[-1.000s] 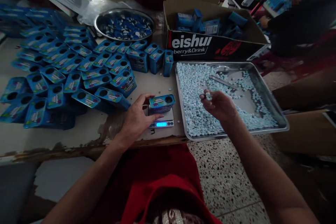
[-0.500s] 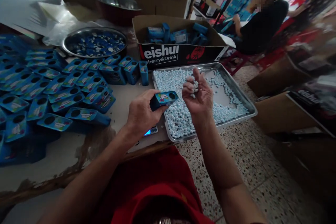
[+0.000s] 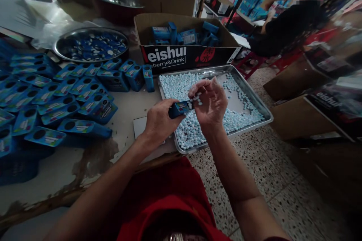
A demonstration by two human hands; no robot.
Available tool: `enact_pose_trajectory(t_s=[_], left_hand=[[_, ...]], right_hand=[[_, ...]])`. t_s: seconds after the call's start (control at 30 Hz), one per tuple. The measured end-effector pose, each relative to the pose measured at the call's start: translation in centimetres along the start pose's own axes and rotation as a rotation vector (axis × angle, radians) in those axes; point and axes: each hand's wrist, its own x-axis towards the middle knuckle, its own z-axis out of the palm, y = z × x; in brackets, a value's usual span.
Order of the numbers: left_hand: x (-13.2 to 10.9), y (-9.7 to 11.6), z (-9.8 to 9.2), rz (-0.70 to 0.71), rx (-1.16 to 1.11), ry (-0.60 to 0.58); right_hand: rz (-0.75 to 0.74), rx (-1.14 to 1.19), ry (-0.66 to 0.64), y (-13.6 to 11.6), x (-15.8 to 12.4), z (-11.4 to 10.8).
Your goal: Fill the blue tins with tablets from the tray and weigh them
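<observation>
My left hand (image 3: pixel 160 119) grips a small blue candy box (image 3: pixel 178 109) by its sides, its holed end turned toward my right. Against that end sits my right hand (image 3: pixel 210 105), palm up and fingers curled round several small pale candies (image 3: pixel 198 99). Some of these candies lie right at the box's opening. Beneath both hands is a metal tray (image 3: pixel 268 116) spread with many more pale blue and white candies (image 3: pixel 186 133). A flat scale (image 3: pixel 139 125) on the table is partly covered by my left hand and wrist.
Rows of blue boxes with round holes (image 3: pixel 66 101) stand on the table at left. Behind them is a metal bowl (image 3: pixel 56 47) of blue and white pieces. A carton (image 3: pixel 166 58) holding blue boxes stands behind the tray. A person (image 3: pixel 294 26) sits at the back right.
My right hand has tipped toward the box and its fingers have curled in, bringing the candies to the opening. The box has turned toward that palm. The whole view has shifted slightly.
</observation>
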Motion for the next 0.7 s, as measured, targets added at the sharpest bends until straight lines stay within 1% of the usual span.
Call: enact_pose_trajectory(t_s=[0.1,0.17,0.27,0.3,0.37,0.43,0.5,0.57,0.63,0.7], left_hand=[[0.2,-0.4,0.6,-0.012,-0.04,0.024],[0.3,-0.7,1.0,-0.029,-0.107,0.034],[0.2,-1.3,1.2,-0.107,-0.297,0.012],[0.0,-1.5,1.0,-0.142,-0.356,0.005],[-0.9,-2.1,-0.3,-0.199,-0.419,0.011],[-2.3,-3.0,-2.2,-0.238,-0.411,0.04],[-4.0,-4.3,-4.3,-0.267,-0.388,0.065],[-5.4,-6.0,-5.7,-0.289,-0.37,0.072],[-6.4,-7.7,-6.2,-0.295,-0.351,0.072],[-6.8,-8.9,-6.0,-0.29,-0.349,0.068]], right_hand=[[-0.007,-0.028,0.022,-0.4,0.1,0.3],[0.058,-0.064,0.057,-0.7,0.2,0.1],[0.147,-0.094,0.116,-1.1,1.0,-1.5],[0.145,-0.101,0.132,-1.1,1.4,-2.3],[0.113,-0.154,0.136,-0.9,2.0,-4.4],[0.086,-0.323,0.098,-0.4,2.0,-6.6],[0.105,-0.639,-0.023,0.3,1.2,-8.4],[0.101,-1.039,-0.206,0.8,-0.2,-9.5],[0.06,-1.387,-0.431,1.2,-1.7,-9.8],[0.006,-1.595,-0.629,1.6,-2.7,-9.3]])
